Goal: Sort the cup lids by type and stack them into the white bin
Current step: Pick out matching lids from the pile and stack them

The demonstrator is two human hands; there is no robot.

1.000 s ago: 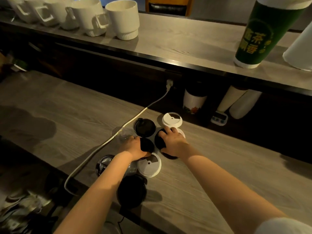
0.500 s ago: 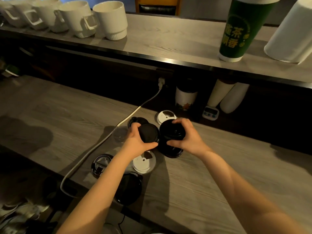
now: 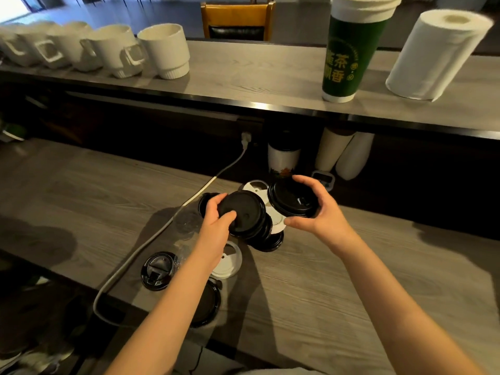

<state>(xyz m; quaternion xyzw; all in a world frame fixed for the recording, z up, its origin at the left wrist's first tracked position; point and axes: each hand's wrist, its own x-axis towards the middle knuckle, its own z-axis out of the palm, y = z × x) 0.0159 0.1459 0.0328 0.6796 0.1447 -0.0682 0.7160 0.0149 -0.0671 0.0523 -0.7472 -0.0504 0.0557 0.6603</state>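
Left hand (image 3: pixel 216 228) grips a black lid (image 3: pixel 244 213); right hand (image 3: pixel 323 215) pinches a second black lid (image 3: pixel 292 198) just right, both above the counter (image 3: pixel 324 293). White lids (image 3: pixel 276 219) behind them are partly hidden; clear lids (image 3: pixel 186 223) are barely discernible.

My left hand (image 3: pixel 216 228) grips a black lid (image 3: pixel 247 212), thumb lying on top; my right hand (image 3: pixel 322 212) pinches a second black lid (image 3: pixel 289 198) by its rim, both bare forearms stretched forward

White mugs (image 3: pixel 113 50), green cup (image 3: pixel 349 60), paper roll (image 3: pixel 433 58) on shelf (image 3: pixel 243 74); cable (image 3: pixel 151 239) crosses counter (image 3: pixel 81 185).
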